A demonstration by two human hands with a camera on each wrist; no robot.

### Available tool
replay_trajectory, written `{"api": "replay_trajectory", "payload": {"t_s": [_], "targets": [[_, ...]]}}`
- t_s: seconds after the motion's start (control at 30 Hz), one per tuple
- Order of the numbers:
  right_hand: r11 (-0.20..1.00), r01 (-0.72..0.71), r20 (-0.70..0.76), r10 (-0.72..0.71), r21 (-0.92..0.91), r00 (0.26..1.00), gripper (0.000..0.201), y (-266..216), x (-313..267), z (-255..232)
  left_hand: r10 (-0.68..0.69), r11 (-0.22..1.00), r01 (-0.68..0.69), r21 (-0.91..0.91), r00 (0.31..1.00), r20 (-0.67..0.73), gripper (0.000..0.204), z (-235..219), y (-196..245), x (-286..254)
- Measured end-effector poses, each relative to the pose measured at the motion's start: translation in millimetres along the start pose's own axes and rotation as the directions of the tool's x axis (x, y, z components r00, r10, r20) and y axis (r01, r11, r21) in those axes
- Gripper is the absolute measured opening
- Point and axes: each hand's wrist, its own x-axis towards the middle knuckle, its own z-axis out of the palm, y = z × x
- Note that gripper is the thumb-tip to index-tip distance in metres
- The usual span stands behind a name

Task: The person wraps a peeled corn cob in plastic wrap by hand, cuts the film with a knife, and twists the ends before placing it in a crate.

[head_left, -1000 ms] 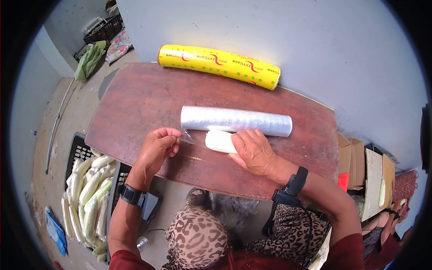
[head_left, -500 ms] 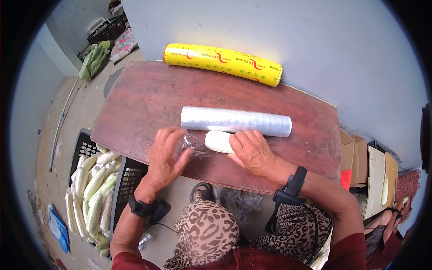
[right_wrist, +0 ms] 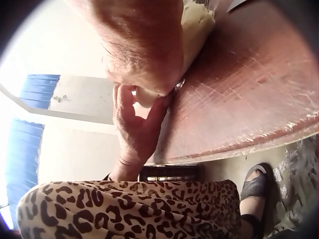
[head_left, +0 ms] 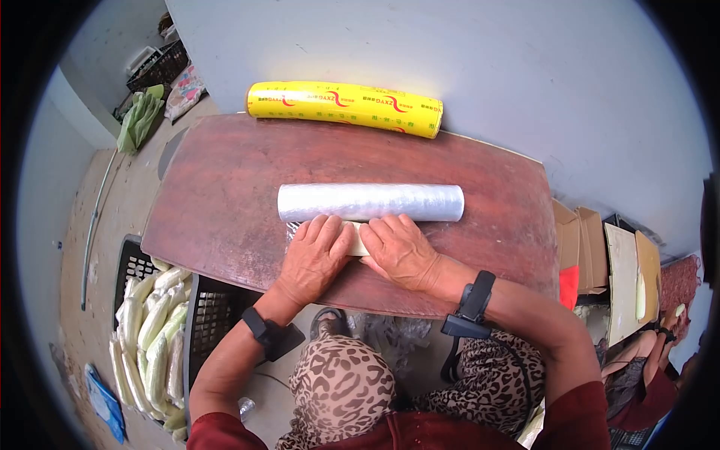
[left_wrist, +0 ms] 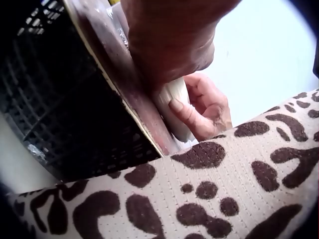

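A pale corn ear (head_left: 360, 241) lies crosswise on the reddish-brown table, just in front of a roll of clear film (head_left: 371, 202). My left hand (head_left: 317, 253) curls over its left end and my right hand (head_left: 399, 251) grips its right part, the two close together. A little film shows by the left fingers. In the left wrist view, the right hand's thumb presses the side of the pale ear (left_wrist: 173, 107). The right wrist view shows the left hand (right_wrist: 135, 132) with fingers and thumb around the ear's far end.
A yellow printed roll (head_left: 345, 109) lies at the table's back edge by the wall. Left of the table, a black crate (head_left: 214, 311) stands beside several film-wrapped ears (head_left: 156, 337). Cardboard boxes (head_left: 592, 251) stand at the right, with another person's arm (head_left: 645, 356) beyond.
My left hand has moved right from beside the ear onto its left end, covering it. The right hand keeps its grip. The head view has shifted slightly.
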Motion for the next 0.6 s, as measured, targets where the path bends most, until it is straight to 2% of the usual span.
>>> {"api": "replay_trajectory", "payload": {"t_s": [0.07, 0.17, 0.27, 0.37, 0.4, 0.5, 0.6], "targets": [[0.999, 0.019, 0.023, -0.02, 0.047, 1.0, 0.046, 7, -3, -5, 0.011, 1.0, -0.011, -0.001, 1.0, -0.01, 0.061, 2, -1, -1], [0.993, -0.027, -0.083, 0.037, 0.117, 0.996, 0.046, 25, -2, -28, 0.038, 0.999, -0.037, 0.022, 0.999, -0.029, 0.062, 4, -3, -4], [0.98, -0.15, -0.227, 0.177, 0.131, 0.958, 0.047, 47, 5, -44, 0.033, 0.999, -0.033, 0.009, 0.999, -0.043, 0.063, 4, -1, -1], [0.948, -0.279, -0.001, 0.282, 0.156, 0.959, 0.049, 67, -4, -37, 0.035, 0.999, -0.035, 0.008, 0.998, -0.051, 0.062, 3, 0, -1], [0.955, -0.263, 0.099, 0.251, 0.139, 0.963, 0.054, 72, -4, -38, 0.027, 1.0, -0.027, 0.007, 0.999, -0.037, 0.062, 3, 0, 0], [0.961, -0.264, 0.161, 0.249, 0.08, 0.955, 0.058, 78, -5, -35, 0.008, 1.0, -0.008, 0.001, 1.0, -0.006, 0.061, 1, 0, 2], [0.939, -0.331, 0.258, 0.298, 0.096, 0.919, 0.061, 88, -1, -32, 0.012, 1.0, -0.012, -0.006, 1.0, 0.004, 0.059, -1, 0, 5]]}}
